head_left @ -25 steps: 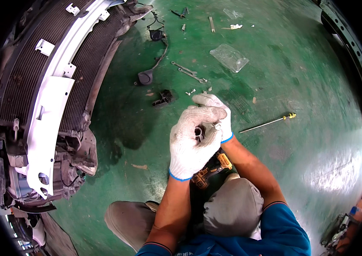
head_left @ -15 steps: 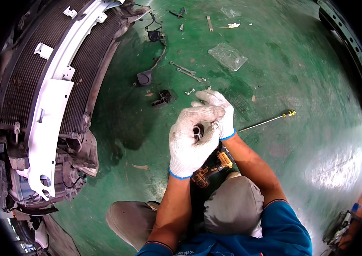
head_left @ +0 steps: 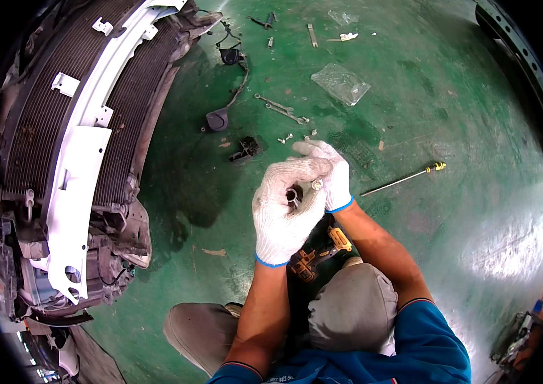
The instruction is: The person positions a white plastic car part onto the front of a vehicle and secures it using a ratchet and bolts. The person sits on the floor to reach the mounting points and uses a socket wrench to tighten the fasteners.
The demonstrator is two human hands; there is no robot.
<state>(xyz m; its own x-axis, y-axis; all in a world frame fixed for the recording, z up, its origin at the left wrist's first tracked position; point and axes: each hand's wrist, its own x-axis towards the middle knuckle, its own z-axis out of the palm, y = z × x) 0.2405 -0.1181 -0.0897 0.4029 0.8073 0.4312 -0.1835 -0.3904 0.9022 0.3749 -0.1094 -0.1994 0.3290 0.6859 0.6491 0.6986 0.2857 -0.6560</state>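
Gloves were off-white ribbed knit with blue cuff edging. Small bolt-like piece [head_left: 317,184], light metal, rounded end up, sat at the left thumb and index tip, just beside the right palm.

Clear plastic bag [head_left: 340,84], thin and crinkled, lay ahead of the hands and a bit right; contents couldn't be made out. Smaller clear wrapper [head_left: 344,18] lay farther ahead.

Left hand [head_left: 287,208] was curled into a ring, thumb and index drawn together on the piece. A light curved rim [head_left: 292,195] over a dark middle showed inside the curl, too small to ID. Right hand [head_left: 334,176] sat just behind and right of it, fingers bent toward the left one; partly hidden, couldn't tell if it gripped anything.

Around the hands: black part [head_left: 244,148], jagged outline, near on the left. Small metal bolts [head_left: 289,136] just ahead, two slim metal wrenches [head_left: 284,112] beyond, side by side. Dark rounded unit [head_left: 217,120] on a cable, farther left. Screwdriver [head_left: 406,178], long thin shaft, yellow-black handle, out right. Yellow-and-black power tool [head_left: 303,264] below the hands. Well left: vehicle front, finned radiator [head_left: 38,121] behind a smooth white beam [head_left: 73,217]. Floor [head_left: 438,224] was glossy green, scuffed.
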